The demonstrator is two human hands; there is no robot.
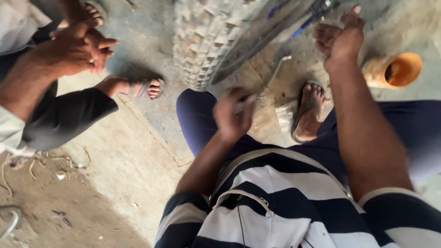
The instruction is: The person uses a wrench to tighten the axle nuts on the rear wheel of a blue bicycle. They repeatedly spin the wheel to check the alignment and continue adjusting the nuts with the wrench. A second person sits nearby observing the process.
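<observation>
A knobby bicycle tyre (206, 41) on its wheel stands just ahead of my knees, with a blue frame part (305, 25) beside it. My left hand (233, 112) is blurred, curled near the tyre's lower edge around something small and pale that I cannot identify. My right hand (342, 39) reaches up toward the blue frame part at the upper right, its fingers bent; whether it grips anything is unclear. A thin metal rod (277, 70) lies on the ground between my hands.
Another person sits at the left, hands (76, 48) clasped over a dark-trousered knee, sandalled foot (144, 87) by the tyre. An orange cup (397, 70) lies on its side at the right. My sandalled foot (310, 110) rests on concrete (138, 151); debris lies at lower left.
</observation>
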